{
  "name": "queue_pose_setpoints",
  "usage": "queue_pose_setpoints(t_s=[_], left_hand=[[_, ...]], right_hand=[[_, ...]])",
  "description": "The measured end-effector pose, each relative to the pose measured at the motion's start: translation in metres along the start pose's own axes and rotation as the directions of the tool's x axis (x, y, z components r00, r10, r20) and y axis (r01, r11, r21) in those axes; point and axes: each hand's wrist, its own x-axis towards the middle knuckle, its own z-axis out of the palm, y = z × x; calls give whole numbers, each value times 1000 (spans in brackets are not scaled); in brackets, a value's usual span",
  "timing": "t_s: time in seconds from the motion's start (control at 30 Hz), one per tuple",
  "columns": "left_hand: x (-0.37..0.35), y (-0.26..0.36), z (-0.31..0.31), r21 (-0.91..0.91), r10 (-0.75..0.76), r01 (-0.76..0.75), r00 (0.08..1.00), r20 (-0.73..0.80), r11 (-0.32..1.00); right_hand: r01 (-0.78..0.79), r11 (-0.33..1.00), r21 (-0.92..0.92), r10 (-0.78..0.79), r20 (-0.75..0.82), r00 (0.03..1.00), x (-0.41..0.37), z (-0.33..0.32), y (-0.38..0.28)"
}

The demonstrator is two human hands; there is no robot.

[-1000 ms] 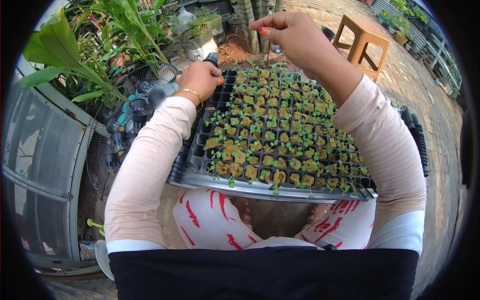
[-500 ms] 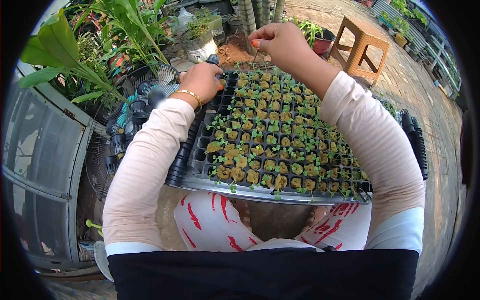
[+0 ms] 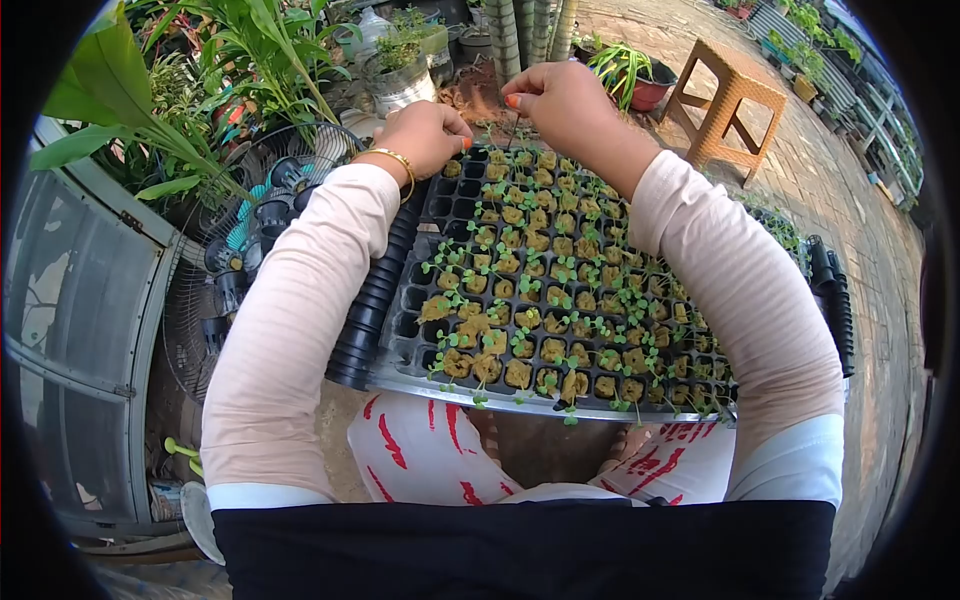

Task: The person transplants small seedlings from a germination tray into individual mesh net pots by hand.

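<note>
A black seedling tray [image 3: 465,208] lies before me, its cells filled with brownish plugs and small green seedlings [image 3: 560,270]; several cells along its left side hold no plug. My right hand [image 3: 572,100] is above the tray's far edge, thumb and forefinger pinched on a thin dark stick [image 3: 514,132] that points down at the far cells. Over the far left corner is my left hand [image 3: 425,138], its thumb and forefinger drawn together. Whatever may be between those fingertips is too small to make out. A stack of black ribbed pots [image 3: 368,325] lies along the tray's left edge.
A wire basket [image 3: 185,335] with loose black pots [image 3: 228,290] stands at left beside a metal-framed panel [image 3: 85,290]. More stacked black pots [image 3: 838,300] lie at right. Beyond are a brown stool [image 3: 735,95], a potted plant [image 3: 650,90] and plant stems [image 3: 520,40].
My left hand has left the far end of the pot stack and moved right, to the tray's far corner. My right hand has lowered slightly with the stick. The view has shifted a little.
</note>
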Motion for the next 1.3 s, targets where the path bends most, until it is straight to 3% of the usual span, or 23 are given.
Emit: queue_pose_setpoints(t_s=[0.23,0.33,0.4,0.43,0.53,0.63,0.83,0.97,1.17,1.3], left_hand=[[4,14,-4,25,-65,61,980,190,998],[-9,22,-15,37,-23,19,993,116,999],[-22,19,-24,221,-9,33,994,-112,975],[-31,22,-34,218,-15,40,994,-113,975],[-60,21,-56,150,-86,100,992,-94,984],[-84,7,-61,-67,83,-77,992,92,995],[-110,12,-44,28,88,-94,981,170,995],[-116,9,-31,35,107,-112,987,121,993],[-116,7,-26,10,127,-130,978,168,991],[-116,9,-23,6,127,-130,979,162,992]], right_hand=[[7,1000,-15,-7,21,1000,2,0,-5],[34,999,28,-33,-36,999,3,-7,-9],[22,983,180,-21,-12,1000,-6,-21,-26],[24,983,181,-24,-6,1000,-13,-27,-37],[7,946,323,-64,166,984,-30,-31,-57],[27,935,355,-86,151,985,-39,-13,-61],[-32,951,307,-42,234,971,-48,5,-61],[-19,983,183,-41,322,946,-53,3,-68],[85,977,197,-139,281,950,-55,16,-66],[201,978,65,-211,292,933,-56,17,-72]])
